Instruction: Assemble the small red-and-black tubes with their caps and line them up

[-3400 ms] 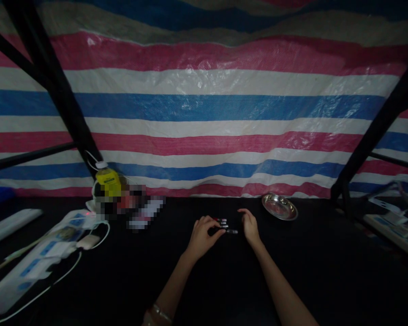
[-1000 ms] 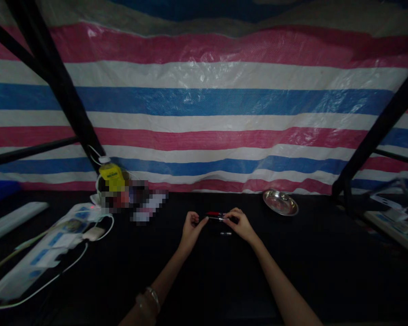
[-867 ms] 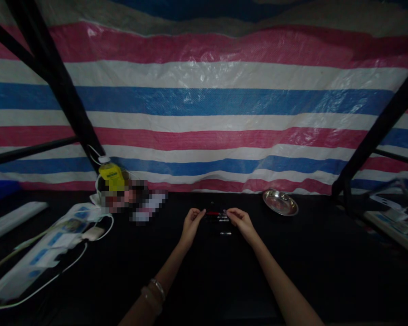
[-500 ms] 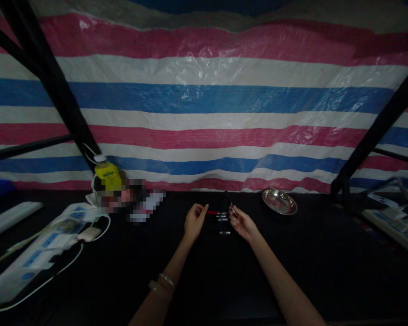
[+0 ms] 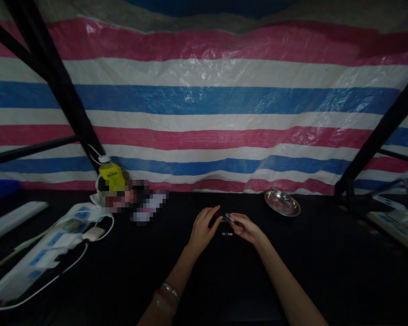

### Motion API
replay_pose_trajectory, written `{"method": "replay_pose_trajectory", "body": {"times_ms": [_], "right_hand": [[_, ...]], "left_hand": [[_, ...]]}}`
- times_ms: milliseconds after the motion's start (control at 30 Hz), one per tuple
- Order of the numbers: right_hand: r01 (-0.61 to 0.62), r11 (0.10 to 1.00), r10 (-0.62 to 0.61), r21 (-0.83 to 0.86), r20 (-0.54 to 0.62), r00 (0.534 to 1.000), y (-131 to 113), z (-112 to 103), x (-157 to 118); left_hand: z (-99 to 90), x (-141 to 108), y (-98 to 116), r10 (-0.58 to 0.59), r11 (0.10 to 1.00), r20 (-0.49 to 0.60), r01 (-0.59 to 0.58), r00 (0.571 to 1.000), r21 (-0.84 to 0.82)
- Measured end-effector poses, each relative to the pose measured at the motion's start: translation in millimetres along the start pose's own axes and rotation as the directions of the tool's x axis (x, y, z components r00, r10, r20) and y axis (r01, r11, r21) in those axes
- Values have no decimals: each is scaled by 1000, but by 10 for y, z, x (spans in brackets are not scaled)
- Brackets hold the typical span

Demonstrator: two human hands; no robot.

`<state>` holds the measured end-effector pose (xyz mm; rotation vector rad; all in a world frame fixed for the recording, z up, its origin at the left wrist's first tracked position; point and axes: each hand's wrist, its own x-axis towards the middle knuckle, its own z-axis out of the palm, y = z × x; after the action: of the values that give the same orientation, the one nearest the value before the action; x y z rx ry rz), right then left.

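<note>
My right hand [image 5: 246,227] pinches a slim dark pen [image 5: 230,218] with a pale, shiny end, low over the black table. Facing it from the left, my left hand [image 5: 203,230] has its thumb and fingers apart around the left part of the pens; whether it touches one I cannot tell. A red pen [image 5: 217,214] shows between its fingers. Nearer to me, a dark pen [image 5: 227,234] lies on the table, only its shiny part standing out. The other pens are mostly hidden by my fingers.
A round metal dish [image 5: 282,203] stands to the right. On the left are a yellow bottle [image 5: 111,175], a white power strip [image 5: 51,244] with cords, and blurred-out items. Black frame bars [image 5: 71,104] and a striped sheet [image 5: 207,99] enclose the table.
My right hand has lowered the pen from a raised, upright tilt down towards the others. My left hand has moved right and spread its fingers around the pens. The view shifted slightly.
</note>
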<state>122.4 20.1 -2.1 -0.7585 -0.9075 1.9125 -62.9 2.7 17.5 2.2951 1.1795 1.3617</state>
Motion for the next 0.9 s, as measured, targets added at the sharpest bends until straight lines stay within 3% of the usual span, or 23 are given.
{"method": "replay_pose_trajectory", "body": {"times_ms": [133,367,633,767,900], "right_hand": [[-14,999,14,-30,-14,1000,14,11,1],[8,1000,-8,5,-44,999,2,13,11],[58,998,-56,38,-51,997,-72,-11,-19],[73,997,-73,-4,-60,995,-74,-26,-28],[120,992,-123,-35,-116,986,-148,-106,-45]], "left_hand": [[21,2,28,-118,986,-138,100,983,-131],[50,19,19,-223,961,-214,178,951,-212],[28,35,22,-163,970,-184,123,969,-208],[47,23,-31,-76,986,-75,63,994,-154],[72,18,-101,-102,987,0,101,995,-123]]}}
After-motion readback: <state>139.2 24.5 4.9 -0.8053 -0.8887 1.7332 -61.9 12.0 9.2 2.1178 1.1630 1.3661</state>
